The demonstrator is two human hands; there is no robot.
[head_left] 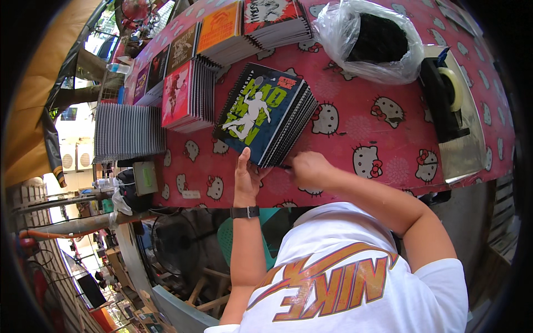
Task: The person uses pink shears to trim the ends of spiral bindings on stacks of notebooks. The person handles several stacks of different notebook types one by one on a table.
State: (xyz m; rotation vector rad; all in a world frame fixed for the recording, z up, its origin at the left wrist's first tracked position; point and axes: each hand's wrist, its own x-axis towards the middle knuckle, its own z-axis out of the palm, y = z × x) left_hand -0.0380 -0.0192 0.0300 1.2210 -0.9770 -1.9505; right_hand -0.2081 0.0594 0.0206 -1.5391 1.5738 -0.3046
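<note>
A stack of spiral notebooks (250, 114) with a dark blue cover, green lettering and a white player figure stands in front of me, turned at an angle. My left hand (249, 176) grips the stack at its near edge, thumb up by the cover and fingers partly hidden below. Close to the stack's near right corner, my right hand (312, 170) is closed with the fingers bent in. Something small and dark shows at its fingertips, too little to name.
Notebook piles surround the stack: pink (183, 94), orange (219, 30), red (272, 16) and grey-edged (129, 133). A clear plastic bag (330, 33) with dark contents lies far right, beside a black tape dispenser (436, 102). The pink patterned tablecloth (355, 119) ends before my body.
</note>
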